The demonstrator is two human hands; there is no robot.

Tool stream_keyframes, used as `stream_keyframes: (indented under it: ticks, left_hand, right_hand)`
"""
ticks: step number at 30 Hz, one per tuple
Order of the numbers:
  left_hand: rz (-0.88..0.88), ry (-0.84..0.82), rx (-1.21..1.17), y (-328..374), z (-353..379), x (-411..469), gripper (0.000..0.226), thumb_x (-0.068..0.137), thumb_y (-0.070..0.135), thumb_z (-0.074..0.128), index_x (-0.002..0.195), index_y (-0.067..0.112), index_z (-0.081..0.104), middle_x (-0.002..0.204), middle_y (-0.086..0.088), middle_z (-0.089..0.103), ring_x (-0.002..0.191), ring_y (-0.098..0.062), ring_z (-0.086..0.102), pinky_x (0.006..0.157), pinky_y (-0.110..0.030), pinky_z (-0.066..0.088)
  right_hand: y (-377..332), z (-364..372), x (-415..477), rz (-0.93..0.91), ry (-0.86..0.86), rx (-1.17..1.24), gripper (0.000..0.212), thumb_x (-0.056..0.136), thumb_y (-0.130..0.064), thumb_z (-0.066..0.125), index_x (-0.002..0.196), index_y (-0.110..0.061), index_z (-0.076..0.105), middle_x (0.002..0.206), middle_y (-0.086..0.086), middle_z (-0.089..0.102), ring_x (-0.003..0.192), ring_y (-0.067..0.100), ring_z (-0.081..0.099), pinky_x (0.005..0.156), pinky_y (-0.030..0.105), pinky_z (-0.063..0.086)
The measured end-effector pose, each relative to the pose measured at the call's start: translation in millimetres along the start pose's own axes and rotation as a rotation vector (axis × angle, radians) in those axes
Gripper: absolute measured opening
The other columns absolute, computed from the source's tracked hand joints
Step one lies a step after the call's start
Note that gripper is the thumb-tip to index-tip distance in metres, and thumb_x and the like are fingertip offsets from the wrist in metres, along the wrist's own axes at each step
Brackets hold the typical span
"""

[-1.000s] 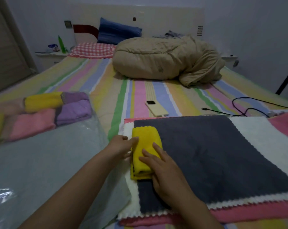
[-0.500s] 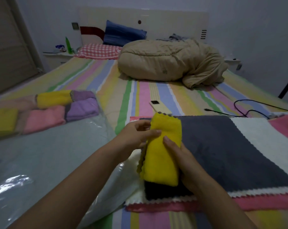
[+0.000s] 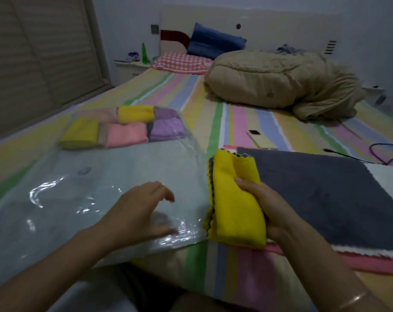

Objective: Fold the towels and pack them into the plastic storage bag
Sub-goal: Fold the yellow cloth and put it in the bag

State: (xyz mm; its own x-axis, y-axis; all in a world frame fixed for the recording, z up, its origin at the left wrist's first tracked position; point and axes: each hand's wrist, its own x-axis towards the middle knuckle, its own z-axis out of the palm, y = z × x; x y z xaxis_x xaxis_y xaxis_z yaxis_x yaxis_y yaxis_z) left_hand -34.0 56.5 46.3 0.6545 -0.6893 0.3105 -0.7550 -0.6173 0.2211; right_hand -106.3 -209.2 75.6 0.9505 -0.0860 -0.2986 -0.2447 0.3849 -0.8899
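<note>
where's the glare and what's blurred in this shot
Head view: dim, flat room light; white glare streaks on the clear plastic storage bag near the left hand, whose fingers are motion-smeared; the folded yellow towel in the right hand looks fairly sharp; wide-angle bowing at the edges.

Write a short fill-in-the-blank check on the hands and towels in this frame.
1. The folded towel in the right hand is ____.
2. The left hand, over the plastic storage bag, holds ____.
3. The top towel spread flat on the bed is dark ____.
4. The packed towels lie at the bag's ____ end from the person.

Missing words: yellow; nothing; grey; far.
</note>
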Motion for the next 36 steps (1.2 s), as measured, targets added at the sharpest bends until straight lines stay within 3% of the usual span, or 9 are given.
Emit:
stream_keyframes:
  ticks: [3, 7, 12, 15, 18, 22, 28, 31, 36]
  left_hand:
    - [0.065, -0.184, 0.175, -20.0, 7.1, -30.7, 0.059, 0.059, 0.072, 0.063, 0.102, 0.035, 0.050, 0.107, 0.015, 0.051, 0.095, -0.010, 0.052, 0.077, -0.028, 0.043]
    - [0.117, -0.148, 0.164, -29.8, 6.3, -43.3, 0.046, 0.065, 0.064, 0.064, 0.098, 0.034, 0.052, 0.103, 0.015, 0.052, 0.093, -0.010, 0.053, 0.073, -0.026, 0.042]
    - [0.046, -0.112, 0.046, -38.6, -6.1, -41.8, 0.037, 0.073, 0.068, 0.061, 0.094, 0.037, 0.057, 0.096, 0.019, 0.055, 0.088, 0.001, 0.051, 0.069, -0.024, 0.045]
    - [-0.025, -0.029, 0.028, -41.2, -13.7, -37.1, 0.020, 0.080, 0.054, 0.053, 0.086, 0.037, 0.060, 0.080, 0.019, 0.063, 0.068, 0.004, 0.056, 0.061, -0.025, 0.046]
    - [-0.108, 0.124, -0.093, -34.5, -21.2, -24.4, 0.026, 0.079, 0.051, 0.051, 0.075, 0.030, 0.066, 0.066, 0.018, 0.065, 0.056, 0.001, 0.059, 0.059, -0.025, 0.048]
    - [-0.119, 0.228, -0.260, -17.9, -48.5, 2.5, 0.020, 0.080, 0.040, 0.064, 0.073, 0.022, 0.070, 0.064, 0.013, 0.068, 0.056, -0.001, 0.062, 0.059, -0.029, 0.054]
    - [0.001, 0.213, -0.262, 0.4, -87.9, 22.4, 0.018, 0.082, 0.033, 0.071, 0.073, 0.018, 0.071, 0.063, 0.009, 0.067, 0.056, -0.005, 0.062, 0.055, -0.030, 0.052]
    - [0.070, 0.189, -0.227, 5.6, -90.2, 24.8, 0.022, 0.078, 0.040, 0.064, 0.075, 0.020, 0.073, 0.064, 0.012, 0.067, 0.060, -0.003, 0.063, 0.055, -0.022, 0.048]
    - [0.098, 0.276, -0.321, -0.5, -99.5, 30.9, 0.017, 0.078, 0.033, 0.068, 0.073, 0.018, 0.073, 0.062, 0.011, 0.066, 0.060, -0.006, 0.062, 0.052, -0.014, 0.042]
  right_hand:
    - [11.3, 13.3, 3.2, 0.035, 0.018, -0.009, 0.056, 0.072, -0.029, 0.067, 0.124, -0.011, 0.058, 0.107, 0.018, 0.071, 0.092, 0.034, 0.069, 0.073, 0.043, 0.056]
    - [19.9, 26.8, 2.3, 0.055, 0.010, -0.018, 0.054, 0.072, -0.029, 0.067, 0.122, -0.013, 0.057, 0.103, 0.017, 0.072, 0.083, 0.031, 0.072, 0.060, 0.038, 0.058]
    - [21.8, 27.6, -4.7, 0.061, 0.005, -0.050, 0.060, 0.073, -0.030, 0.066, 0.128, -0.012, 0.055, 0.108, 0.018, 0.070, 0.090, 0.035, 0.070, 0.069, 0.043, 0.057]
    - [18.5, 26.9, -13.4, 0.050, -0.045, -0.124, 0.056, 0.074, -0.030, 0.066, 0.128, -0.014, 0.056, 0.106, 0.016, 0.071, 0.092, 0.034, 0.070, 0.073, 0.043, 0.057]
    - [17.0, 36.3, -26.3, 0.058, -0.168, -0.280, 0.051, 0.075, -0.029, 0.071, 0.123, -0.017, 0.058, 0.105, 0.011, 0.073, 0.093, 0.030, 0.070, 0.078, 0.042, 0.058]
    - [31.5, 57.6, -36.7, 0.297, -0.397, -0.397, 0.050, 0.075, -0.026, 0.073, 0.123, -0.017, 0.060, 0.115, 0.011, 0.069, 0.106, 0.032, 0.065, 0.093, 0.044, 0.052]
    - [32.4, 76.6, -32.3, 0.413, -0.241, -0.270, 0.066, 0.067, -0.030, 0.075, 0.126, -0.006, 0.056, 0.113, 0.020, 0.068, 0.104, 0.038, 0.065, 0.095, 0.049, 0.048]
    - [16.0, 96.3, -29.6, 0.358, -0.238, -0.458, 0.058, 0.072, -0.030, 0.077, 0.121, -0.004, 0.059, 0.110, 0.017, 0.069, 0.101, 0.035, 0.066, 0.091, 0.047, 0.051]
    - [10.4, 120.4, 30.6, 0.192, 0.093, -0.632, 0.051, 0.085, -0.028, 0.070, 0.123, -0.002, 0.048, 0.120, 0.020, 0.058, 0.103, 0.034, 0.059, 0.088, 0.044, 0.050]
